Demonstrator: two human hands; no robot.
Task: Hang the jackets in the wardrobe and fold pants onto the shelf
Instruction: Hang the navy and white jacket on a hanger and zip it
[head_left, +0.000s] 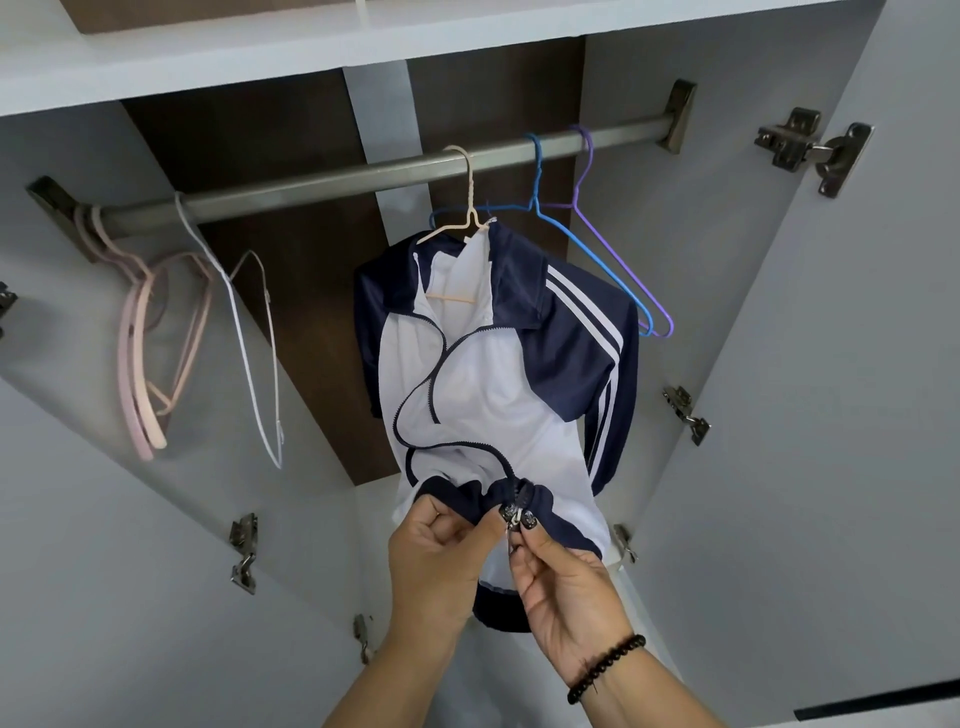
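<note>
Navy-white jacket hangs on rod, zip open. Left hand pinches hem, right hand pinches zip slider. Advice: hold hem taut, seat pin, then pull up.

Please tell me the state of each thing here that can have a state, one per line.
jacket: hung on peach hanger, zipper open
blue hanger: on rail, bare
purple hanger: on rail, bare
left hand: grips the hem
right hand: pinches the zipper pull
</note>
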